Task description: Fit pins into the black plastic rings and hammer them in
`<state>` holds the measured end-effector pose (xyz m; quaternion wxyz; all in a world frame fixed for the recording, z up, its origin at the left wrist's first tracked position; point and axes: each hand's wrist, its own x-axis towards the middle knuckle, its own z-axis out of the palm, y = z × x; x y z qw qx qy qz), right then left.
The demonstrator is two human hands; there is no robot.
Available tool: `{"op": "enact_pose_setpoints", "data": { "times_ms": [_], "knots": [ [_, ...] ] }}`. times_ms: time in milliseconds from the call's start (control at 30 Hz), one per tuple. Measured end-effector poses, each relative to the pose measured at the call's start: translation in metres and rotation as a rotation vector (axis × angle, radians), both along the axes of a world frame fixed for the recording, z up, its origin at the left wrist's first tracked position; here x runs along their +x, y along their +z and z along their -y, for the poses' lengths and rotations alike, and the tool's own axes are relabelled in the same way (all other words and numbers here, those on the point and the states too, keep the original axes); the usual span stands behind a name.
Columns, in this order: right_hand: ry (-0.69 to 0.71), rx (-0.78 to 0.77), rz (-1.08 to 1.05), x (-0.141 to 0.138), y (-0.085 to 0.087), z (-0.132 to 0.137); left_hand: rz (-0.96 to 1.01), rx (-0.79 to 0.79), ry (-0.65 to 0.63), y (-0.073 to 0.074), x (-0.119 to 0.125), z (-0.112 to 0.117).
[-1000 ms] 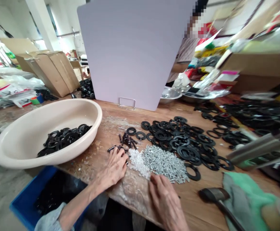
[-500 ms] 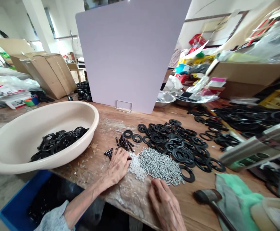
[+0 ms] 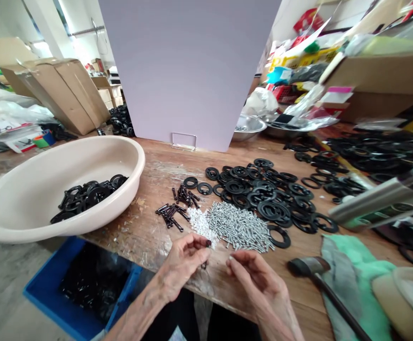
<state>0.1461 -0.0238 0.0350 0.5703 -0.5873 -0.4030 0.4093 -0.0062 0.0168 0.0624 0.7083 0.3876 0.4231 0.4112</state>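
Sitting or standing close to a worn wooden table [image 3: 163, 177], a person works with two bare hands low in the centre of the frame. The left hand [image 3: 182, 259] pinches a small dark pin [image 3: 208, 243] between thumb and curled fingers, its ends poking out above and below the grip, which likely leaves them free to be worked on. The right hand [image 3: 263, 283] faces it, apart from it, thumb and forefinger brought close together; whether anything tiny sits between those tips, I cannot tell.

Just beyond the hands, in the middle of the frame, lie small heaps, probably sorted by kind so that each is easy to pick from: loose dark pins [image 3: 172, 215] on the left, white plastic bits [image 3: 199, 221] beside them, then silver screws [image 3: 240, 227]. Black rings [image 3: 263, 189] spread behind and to the right of the screws.

At the left, a pale basin [image 3: 21, 229] holds more black parts [image 3: 98, 196], perhaps to keep them together. Below it, at lower left, a blue crate [image 3: 46, 303] contains dark pieces. At lower right, a hammer [image 3: 303, 266] lies partly over a green-and-grey cloth [image 3: 360, 265], seemingly set aside within reach.
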Motion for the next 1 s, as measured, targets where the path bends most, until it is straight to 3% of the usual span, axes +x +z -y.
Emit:
{"op": "enact_pose_setpoints", "data": {
  "times_ms": [167, 333, 500, 767, 1000],
  "knots": [
    [0.026, -0.037, -0.083, -0.011, 0.022, 0.003, 0.055, -0.04, 0.031, -0.001, 0.003, 0.005],
    [0.115, -0.087, -0.168, -0.005, 0.014, 0.004, 0.349, -0.211, -0.061, -0.008, 0.007, 0.01],
    [0.149, -0.061, -0.199, -0.002, 0.008, 0.005, 0.476, -0.251, -0.103, -0.013, 0.011, 0.013],
    [0.203, -0.052, -0.188, -0.01, 0.017, 0.007, 0.419, -0.262, -0.066, -0.014, 0.01, 0.016],
    [0.253, -0.114, -0.308, -0.007, 0.004, 0.005, 0.326, -0.219, -0.109, -0.014, 0.008, 0.014]
  ]
}}
